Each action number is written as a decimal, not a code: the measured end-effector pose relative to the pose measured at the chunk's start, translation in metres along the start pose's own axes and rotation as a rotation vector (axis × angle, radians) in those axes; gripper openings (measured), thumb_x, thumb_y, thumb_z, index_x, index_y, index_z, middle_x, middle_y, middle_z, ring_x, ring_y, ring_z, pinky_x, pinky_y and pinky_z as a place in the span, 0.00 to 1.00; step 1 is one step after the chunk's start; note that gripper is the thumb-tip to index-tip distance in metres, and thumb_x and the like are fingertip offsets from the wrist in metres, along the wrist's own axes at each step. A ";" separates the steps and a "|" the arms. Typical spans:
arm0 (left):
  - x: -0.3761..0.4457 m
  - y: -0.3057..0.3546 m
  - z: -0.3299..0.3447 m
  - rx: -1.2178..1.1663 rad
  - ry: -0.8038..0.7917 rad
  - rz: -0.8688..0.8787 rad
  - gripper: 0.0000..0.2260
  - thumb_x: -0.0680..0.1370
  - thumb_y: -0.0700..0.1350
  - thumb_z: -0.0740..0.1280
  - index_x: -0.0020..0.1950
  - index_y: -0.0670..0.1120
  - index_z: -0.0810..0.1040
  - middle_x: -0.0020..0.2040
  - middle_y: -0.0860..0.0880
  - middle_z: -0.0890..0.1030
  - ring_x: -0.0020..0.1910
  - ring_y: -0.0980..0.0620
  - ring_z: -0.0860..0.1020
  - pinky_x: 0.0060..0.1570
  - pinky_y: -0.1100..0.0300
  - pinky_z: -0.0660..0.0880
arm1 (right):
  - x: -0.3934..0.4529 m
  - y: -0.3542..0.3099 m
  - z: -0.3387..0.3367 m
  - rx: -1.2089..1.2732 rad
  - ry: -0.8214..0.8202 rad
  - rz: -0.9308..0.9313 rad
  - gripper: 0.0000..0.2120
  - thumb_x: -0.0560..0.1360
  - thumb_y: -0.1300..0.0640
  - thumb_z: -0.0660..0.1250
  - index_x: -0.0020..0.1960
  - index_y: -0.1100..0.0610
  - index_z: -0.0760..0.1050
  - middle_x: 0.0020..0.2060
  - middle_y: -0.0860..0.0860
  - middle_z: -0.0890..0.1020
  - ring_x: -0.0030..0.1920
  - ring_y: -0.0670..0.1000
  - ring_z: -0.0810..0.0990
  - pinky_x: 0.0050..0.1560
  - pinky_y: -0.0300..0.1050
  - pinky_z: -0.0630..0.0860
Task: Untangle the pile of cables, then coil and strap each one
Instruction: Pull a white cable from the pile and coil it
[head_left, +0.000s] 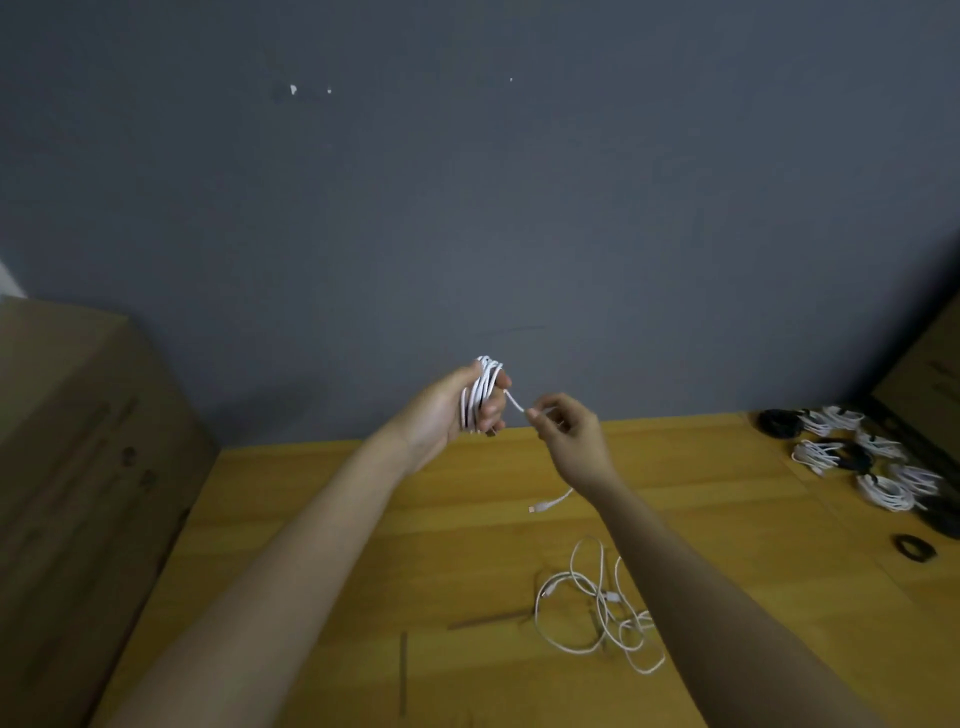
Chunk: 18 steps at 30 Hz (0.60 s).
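Left hand (441, 410) grips coil (480, 389); right hand (563, 426), just beside, pinches the tail (514, 402) (connector dangles below). If my pinch slackens, wraps could spring loose.

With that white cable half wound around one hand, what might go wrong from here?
1. The white cable coil is only gripped by the left hand; a loosened grip might let the loops spring apart.
2. The right hand pinches the tail, whose plug end dangles free and could snag the loose white cable tangle on the wooden table.
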<state>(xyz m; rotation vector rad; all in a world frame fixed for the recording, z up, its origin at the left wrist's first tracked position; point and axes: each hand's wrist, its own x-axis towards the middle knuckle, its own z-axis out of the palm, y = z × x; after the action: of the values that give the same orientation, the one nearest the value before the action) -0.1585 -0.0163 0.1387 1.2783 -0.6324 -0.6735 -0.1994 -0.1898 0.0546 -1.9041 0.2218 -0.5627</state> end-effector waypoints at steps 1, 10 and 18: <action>0.002 -0.004 0.001 -0.006 0.027 0.000 0.16 0.84 0.44 0.45 0.46 0.42 0.70 0.27 0.52 0.71 0.26 0.55 0.68 0.40 0.58 0.69 | -0.005 0.004 0.002 -0.007 -0.017 0.006 0.05 0.77 0.61 0.67 0.42 0.55 0.76 0.30 0.49 0.73 0.29 0.40 0.70 0.32 0.33 0.66; -0.003 -0.028 0.001 -0.098 0.043 0.006 0.14 0.83 0.43 0.51 0.45 0.41 0.72 0.27 0.52 0.71 0.26 0.55 0.68 0.34 0.64 0.72 | -0.029 0.012 -0.002 0.088 0.016 0.188 0.07 0.79 0.59 0.64 0.51 0.58 0.80 0.33 0.48 0.75 0.32 0.41 0.72 0.34 0.31 0.68; 0.000 -0.035 0.007 -0.474 -0.049 -0.120 0.13 0.74 0.46 0.53 0.32 0.45 0.69 0.22 0.54 0.58 0.21 0.55 0.54 0.25 0.62 0.68 | -0.039 -0.025 0.015 0.610 -0.192 0.246 0.28 0.69 0.43 0.67 0.65 0.57 0.73 0.28 0.48 0.64 0.26 0.44 0.59 0.28 0.38 0.56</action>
<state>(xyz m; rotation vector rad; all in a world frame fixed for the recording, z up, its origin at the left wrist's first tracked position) -0.1668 -0.0259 0.1054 0.8642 -0.4040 -0.8947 -0.2288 -0.1514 0.0619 -1.3022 0.1357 -0.2379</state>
